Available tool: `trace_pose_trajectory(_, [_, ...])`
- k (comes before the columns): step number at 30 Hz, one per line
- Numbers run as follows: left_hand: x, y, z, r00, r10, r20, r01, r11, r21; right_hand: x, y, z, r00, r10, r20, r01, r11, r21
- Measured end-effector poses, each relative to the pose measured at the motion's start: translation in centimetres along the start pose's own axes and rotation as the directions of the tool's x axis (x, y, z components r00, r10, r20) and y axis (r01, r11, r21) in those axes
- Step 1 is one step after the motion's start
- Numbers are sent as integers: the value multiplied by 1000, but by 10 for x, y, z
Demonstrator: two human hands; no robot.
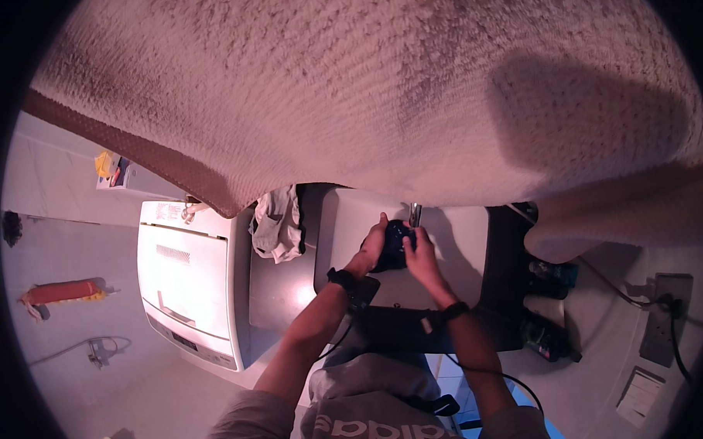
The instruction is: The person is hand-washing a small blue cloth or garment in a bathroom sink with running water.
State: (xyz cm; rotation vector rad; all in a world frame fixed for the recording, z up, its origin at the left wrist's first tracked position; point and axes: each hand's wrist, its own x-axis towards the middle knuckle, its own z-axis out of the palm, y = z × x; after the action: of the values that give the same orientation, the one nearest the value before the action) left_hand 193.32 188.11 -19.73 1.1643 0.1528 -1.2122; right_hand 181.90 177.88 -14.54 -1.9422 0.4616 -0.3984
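A dark blue wet cloth (394,247) is bunched up between my hands over a white sink basin (340,225). My left hand (374,242) grips its left side, thumb pointing up. On the cloth's right side, my right hand (421,252) has its fingers closed on the fabric. A chrome faucet (415,213) reaches in just above the cloth, close to my right fingers. The fabric's lower part hangs inside the basin.
A large towel (347,103) hangs across the upper view. White clothing (277,225) lies left of the basin, beside a white washing machine (185,277). Dark bottles (544,337) and a wall socket with cables (660,319) are at the right.
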Motion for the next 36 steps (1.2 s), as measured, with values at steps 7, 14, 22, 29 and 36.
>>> trace_pose_trajectory(7, [-14,7,53,931,163,-327,-18,915,404,-8,-1,22,959,116,-257,-146,984,-101])
trace_pose_trajectory(14, [-30,13,36,985,-15,-173,79,926,370,37,5,12,919,359,-163,-394,827,-401])
trace_pose_trajectory(22, [-40,25,30,994,-96,-45,105,952,288,59,77,-16,682,717,147,-680,547,487])
trace_pose_trajectory(29, [-43,27,27,994,36,99,-69,931,359,31,44,-32,927,330,176,-353,617,703])
trace_pose_trajectory(36, [-12,3,34,989,107,-99,-78,962,260,-2,-16,13,963,43,-266,-82,987,-139])
